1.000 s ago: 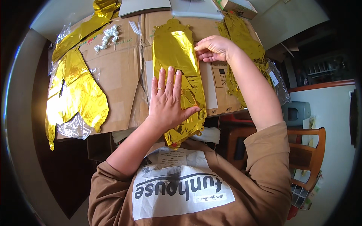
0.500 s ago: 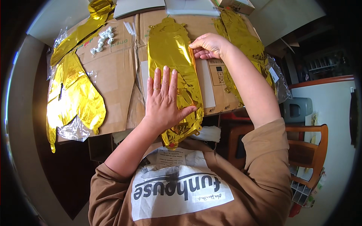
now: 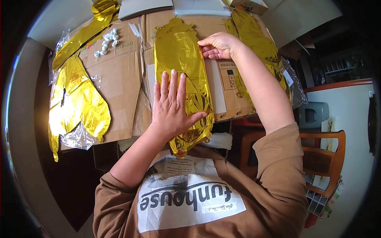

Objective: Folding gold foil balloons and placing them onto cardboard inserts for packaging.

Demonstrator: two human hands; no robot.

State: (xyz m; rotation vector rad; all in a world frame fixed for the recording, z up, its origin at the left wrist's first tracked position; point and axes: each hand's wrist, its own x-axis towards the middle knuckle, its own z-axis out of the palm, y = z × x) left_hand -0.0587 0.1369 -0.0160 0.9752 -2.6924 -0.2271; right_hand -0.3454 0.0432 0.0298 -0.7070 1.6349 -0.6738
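A long, flat gold foil balloon point(image 3: 179, 51) lies lengthwise before me, its near end hanging past the cardboard's front edge. My left hand point(image 3: 171, 104) rests flat on its lower half, fingers stretched out and a ring on one of them. At the balloon's right edge, toward the far end, my right hand point(image 3: 218, 47) pinches the foil between thumb and forefinger, the other fingers curled loosely. The foil is smooth in the upper part and wrinkled near the lower end, which shows small tabs along its rim.
Flattened cardboard point(image 3: 119, 85) covers the table. More gold foil balloons lie at left point(image 3: 81, 99) and right point(image 3: 258, 47). White ribbon coils point(image 3: 107, 41) and thin white straws point(image 3: 136, 29) sit at the back left. A wooden chair point(image 3: 331, 158) stands at the right.
The upper part of the balloon looks smoother and has shifted slightly left. My right hand has moved a little up, still at the edge; my left hand stays in place.
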